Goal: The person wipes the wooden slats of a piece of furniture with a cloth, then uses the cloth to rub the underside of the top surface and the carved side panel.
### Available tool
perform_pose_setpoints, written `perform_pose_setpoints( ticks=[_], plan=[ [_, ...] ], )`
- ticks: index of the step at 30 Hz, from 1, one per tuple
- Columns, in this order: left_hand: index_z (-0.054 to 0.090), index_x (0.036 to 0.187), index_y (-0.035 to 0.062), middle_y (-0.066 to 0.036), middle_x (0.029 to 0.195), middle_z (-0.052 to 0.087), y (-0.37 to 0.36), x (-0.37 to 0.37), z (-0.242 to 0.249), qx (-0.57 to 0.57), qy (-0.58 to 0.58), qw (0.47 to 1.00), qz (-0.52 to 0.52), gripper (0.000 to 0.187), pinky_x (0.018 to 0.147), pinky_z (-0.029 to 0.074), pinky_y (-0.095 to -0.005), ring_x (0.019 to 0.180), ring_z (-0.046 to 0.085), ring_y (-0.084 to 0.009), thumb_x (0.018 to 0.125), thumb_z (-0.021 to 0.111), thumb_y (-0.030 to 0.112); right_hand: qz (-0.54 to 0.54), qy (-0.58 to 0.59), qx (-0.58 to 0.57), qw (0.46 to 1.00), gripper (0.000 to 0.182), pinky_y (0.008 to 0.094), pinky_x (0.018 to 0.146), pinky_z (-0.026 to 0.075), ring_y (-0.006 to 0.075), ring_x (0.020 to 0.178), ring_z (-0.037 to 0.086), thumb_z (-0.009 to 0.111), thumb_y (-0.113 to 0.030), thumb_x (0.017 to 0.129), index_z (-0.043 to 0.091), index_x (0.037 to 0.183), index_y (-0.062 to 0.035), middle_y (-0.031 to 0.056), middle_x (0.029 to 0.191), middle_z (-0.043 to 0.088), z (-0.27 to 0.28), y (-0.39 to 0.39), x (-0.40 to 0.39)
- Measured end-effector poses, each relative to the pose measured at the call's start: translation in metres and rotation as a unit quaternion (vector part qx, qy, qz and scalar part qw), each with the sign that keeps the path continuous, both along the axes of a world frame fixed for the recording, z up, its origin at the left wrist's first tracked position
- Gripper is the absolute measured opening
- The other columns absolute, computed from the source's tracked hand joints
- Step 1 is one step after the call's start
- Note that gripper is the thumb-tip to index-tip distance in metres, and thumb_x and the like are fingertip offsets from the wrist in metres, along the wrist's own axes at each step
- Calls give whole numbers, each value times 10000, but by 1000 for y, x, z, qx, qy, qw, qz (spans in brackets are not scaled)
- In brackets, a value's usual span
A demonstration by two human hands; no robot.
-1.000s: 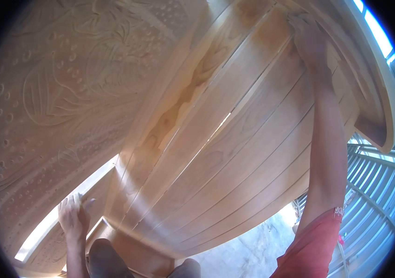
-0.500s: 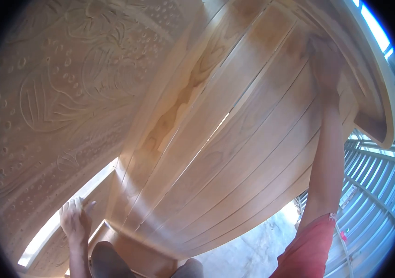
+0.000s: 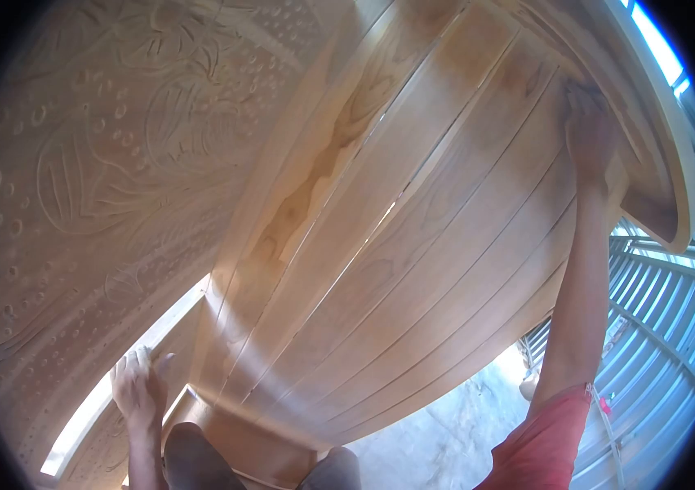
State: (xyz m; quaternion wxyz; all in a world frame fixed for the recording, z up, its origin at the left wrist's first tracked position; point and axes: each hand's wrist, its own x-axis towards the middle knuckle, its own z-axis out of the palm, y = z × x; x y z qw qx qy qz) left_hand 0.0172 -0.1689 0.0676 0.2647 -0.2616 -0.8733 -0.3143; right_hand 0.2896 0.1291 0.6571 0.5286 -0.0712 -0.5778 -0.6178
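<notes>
A large panel of pale wooden slats fills the middle, with thin gaps between its boards. At its upper right end my right hand presses on the slats beside a curved wooden rim. Its fingers look bent and close together; what they hold, if anything, is hidden in shade. At the lower left my left hand hooks its fingers over the edge of a wooden rail, thumb sticking out to the side. Left of the slats stands a wooden panel carved with leaves and small dimples.
My knees are at the bottom, near a wooden board. Pale grey floor shows below the slats. At the right are metal bars with a small red thing on them.
My right hand has slid a little right and down along the slats, close to the curved rim. My left hand stays on the rail. The view has shifted slightly.
</notes>
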Motion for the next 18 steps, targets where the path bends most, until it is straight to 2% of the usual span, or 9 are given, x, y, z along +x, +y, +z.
perform_pose_setpoints(
  ticks=[3,6,7,9,12,13,15,16,18],
  plan=[
    [643,970,36,-110,875,659,0,1,2,-1,-9,1000,-6,353,820,457,-409,889,627,-291,888,680,377,21,-73,93,993,251,377,789,557,272,970,676,595,-170,956,711,1177,-150,51,1076,691,1,-15,-25],
    [640,970,29,-111,875,659,-1,2,3,-5,-8,1000,-4,347,823,456,-410,890,626,-297,890,680,365,26,-50,82,995,256,380,789,560,285,963,675,584,-148,953,716,1173,-152,58,1081,690,-7,10,-39],
    [640,970,29,-111,875,659,-3,1,1,-10,-6,1000,-10,347,823,456,-410,890,626,-297,890,680,365,20,-48,76,996,256,380,789,560,285,963,675,584,-148,953,716,1173,-152,58,1081,690,-34,8,-39],
    [638,965,23,-116,876,657,-2,-1,-3,0,14,1000,-8,352,819,454,-413,890,624,-302,879,692,360,28,-47,-70,996,288,406,846,551,318,1026,661,569,-102,931,716,1175,-143,90,1126,689,-91,-10,-39],
    [636,974,18,-125,878,654,-2,1,2,0,12,1000,-13,358,814,450,-415,890,622,-303,883,688,361,-14,-68,38,997,294,424,953,514,326,1136,631,561,-94,934,717,1180,-137,75,1255,674,-31,8,-31],
    [636,974,18,-125,878,654,-2,2,2,0,12,1000,-12,358,814,450,-415,890,622,-303,883,688,361,-14,-69,38,997,294,424,953,514,326,1136,631,561,-94,934,717,1180,-137,75,1255,674,-11,13,-33],
    [634,989,18,-131,885,655,-2,2,2,-14,-16,1000,-6,361,817,449,-415,896,622,-302,882,690,359,33,-105,-59,992,285,434,987,500,319,1188,615,550,-85,923,718,1151,-120,82,1274,667,15,17,-37],
    [634,989,18,-131,885,655,-4,3,2,-19,-15,1000,-14,361,817,449,-415,896,622,-302,882,690,359,26,-103,-65,992,285,434,987,500,319,1188,615,550,-85,923,718,1151,-120,82,1274,667,-11,17,-35],
    [631,997,19,-131,890,659,-3,1,1,-25,-18,1000,-6,361,820,452,-411,899,624,-303,883,690,356,25,-166,-17,986,272,444,919,520,339,1072,639,533,-38,884,720,1071,-101,153,1129,676,-79,5,-44]
  ],
)
